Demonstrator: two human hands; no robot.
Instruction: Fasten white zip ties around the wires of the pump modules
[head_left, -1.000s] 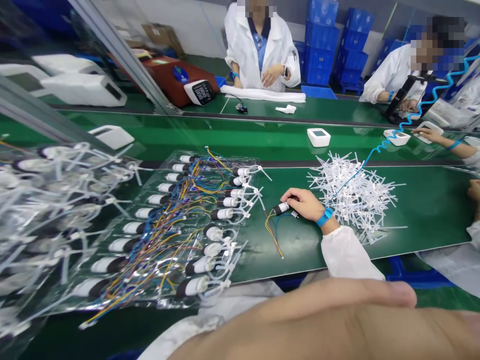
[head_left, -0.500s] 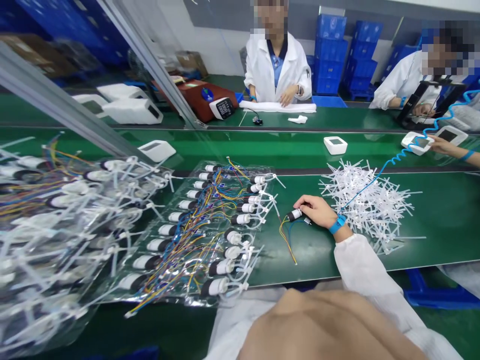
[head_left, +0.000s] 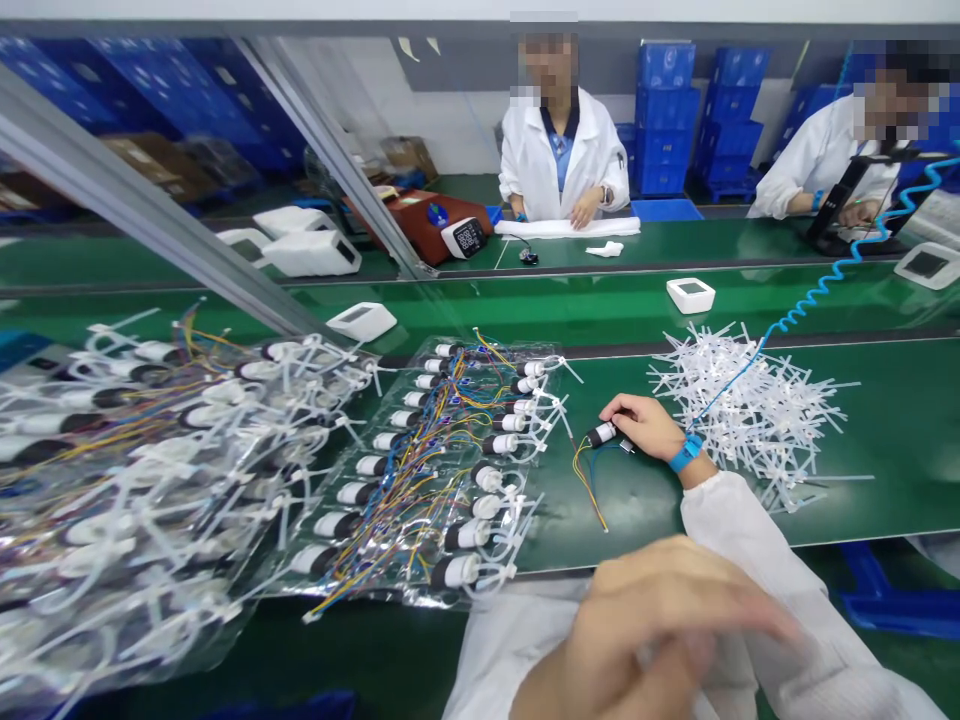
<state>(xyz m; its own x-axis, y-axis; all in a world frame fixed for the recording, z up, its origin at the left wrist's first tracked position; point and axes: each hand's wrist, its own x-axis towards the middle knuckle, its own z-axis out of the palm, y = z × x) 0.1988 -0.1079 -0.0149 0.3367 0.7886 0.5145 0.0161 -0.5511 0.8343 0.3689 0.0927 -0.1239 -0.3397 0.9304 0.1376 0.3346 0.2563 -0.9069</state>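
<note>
My right hand point(head_left: 649, 428), with a blue strap at the wrist, rests on the green bench. Its thumb and fingers are closed on a small motor point(head_left: 602, 433) with a black-and-white cylindrical body. Yellow, blue and dark wires point(head_left: 589, 480) trail from the motor towards the front edge, and a small metal-looking part point(head_left: 627, 448) lies by the fingers. Close to the camera, my left hand point(head_left: 660, 620) hovers in front of the bench, curled and smeared by motion. Whether anything is in its fingers does not show.
Rows of similar wired motors point(head_left: 465, 535) lie on clear plastic to the left, beside a larger heap point(head_left: 97, 530). Right of my hand is a pile of white cable ties point(head_left: 757, 410), crossed by a blue coiled cord point(head_left: 825, 285). White monitors point(head_left: 691, 294) sit beyond; two people work opposite.
My left hand has risen into fuller view, fingers now showing. The right hand stays on the motor. The view has shifted slightly, and another person's hand at far right has left the picture.
</note>
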